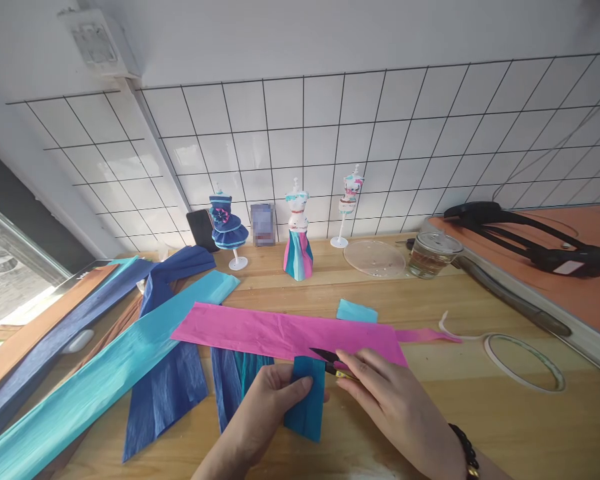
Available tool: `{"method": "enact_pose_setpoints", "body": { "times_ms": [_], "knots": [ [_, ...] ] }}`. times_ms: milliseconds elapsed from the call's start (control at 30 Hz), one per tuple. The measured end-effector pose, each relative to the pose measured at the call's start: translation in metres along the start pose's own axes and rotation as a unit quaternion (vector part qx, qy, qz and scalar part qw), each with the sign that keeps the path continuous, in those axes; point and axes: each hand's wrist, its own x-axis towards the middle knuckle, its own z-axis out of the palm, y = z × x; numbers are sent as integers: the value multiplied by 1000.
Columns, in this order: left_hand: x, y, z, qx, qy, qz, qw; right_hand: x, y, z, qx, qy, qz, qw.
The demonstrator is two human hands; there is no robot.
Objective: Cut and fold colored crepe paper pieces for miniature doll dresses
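My left hand (260,410) pinches a folded piece of teal crepe paper (306,399) at the near edge of the wooden table (480,407). My right hand (395,403) grips small black scissors (330,360) with yellow handles, their blades pointing left over the top of the teal piece. A long pink crepe strip (285,332) lies just behind both hands. Dark blue crepe paper (165,383) lies to the left of my left hand.
Long light-blue (105,377), dark blue and brown strips lie at the left. Three small dress mannequins (298,233) stand at the tiled wall. A clear lid (374,258), a glass jar (433,253), a tape roll (523,360) and an orange board (555,280) sit at the right.
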Motion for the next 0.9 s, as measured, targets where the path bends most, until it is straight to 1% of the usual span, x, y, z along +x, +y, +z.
{"method": "enact_pose_setpoints", "body": {
  "times_ms": [167, 433, 733, 900],
  "knots": [
    [0, 0, -1, -9, -12, 1, 1000, 0, 0, 0, -3, 12, 3, 1000],
    [1, -3, -2, -1, -13, 6, 1000, -1, 2, 2, -28, 17, -16, 999],
    [2, -6, -7, 25, -35, 4, 999, -2, 3, 2, -4, -1, -13, 1000],
    [2, -4, -6, 20, -37, 9, 999, -2, 4, 2, 0, 8, -16, 1000]
  ]
}}
